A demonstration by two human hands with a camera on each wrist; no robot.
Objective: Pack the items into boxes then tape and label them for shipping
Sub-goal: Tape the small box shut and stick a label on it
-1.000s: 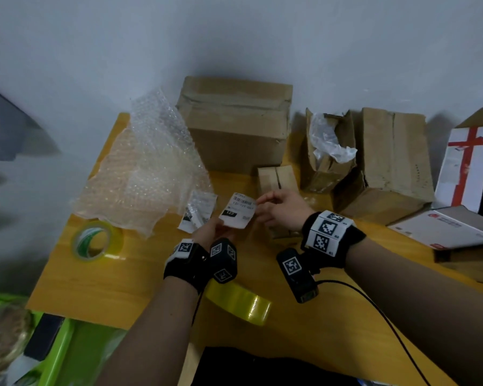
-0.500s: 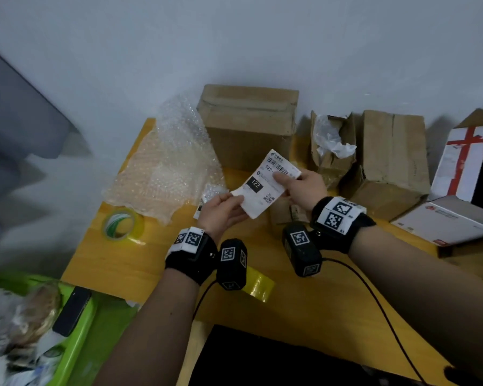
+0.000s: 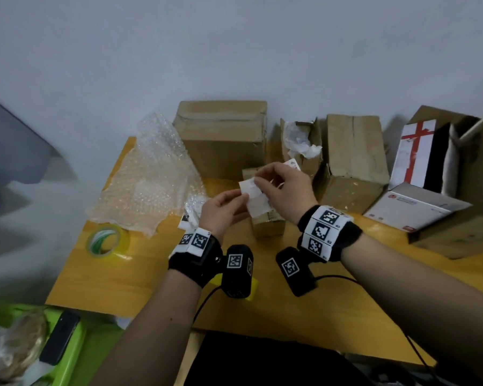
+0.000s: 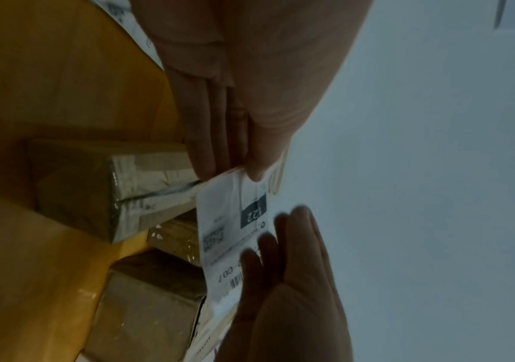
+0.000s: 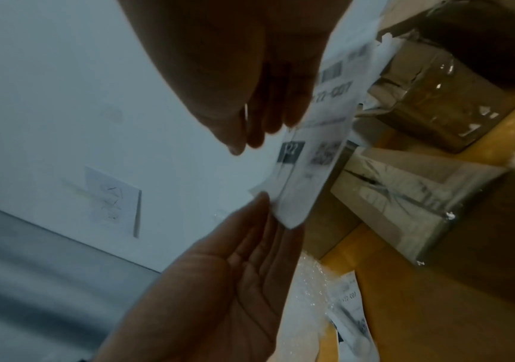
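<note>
A white shipping label [image 3: 255, 197] hangs between both hands just above a small taped cardboard box [image 3: 268, 225] in the middle of the yellow table [image 3: 151, 274]. Its blank back faces the head view; the wrist views show its printed side [image 4: 228, 220] [image 5: 311, 159]. My left hand [image 3: 236, 200] pinches the label's lower left corner between thumb and fingers [image 4: 212, 151]. My right hand [image 3: 262, 178] pinches its upper edge, fingers curled. At the corner by my left thumb a thin layer stands parted from the label [image 5: 262, 189]. The box top [image 4: 144, 193] is sealed with clear tape.
Bubble wrap [image 3: 151, 179] and a green-cored tape roll [image 3: 108, 240] lie at the left. Loose labels [image 3: 188, 215] sit beside my left hand. Larger cardboard boxes [image 3: 221, 135] [image 3: 354, 162] line the wall, white cartons [image 3: 410, 210] at the right. A green bin [image 3: 76, 338] stands below the table's left edge.
The label turned over, its printed face now away from me. Both hands moved down and closer together over the small box.
</note>
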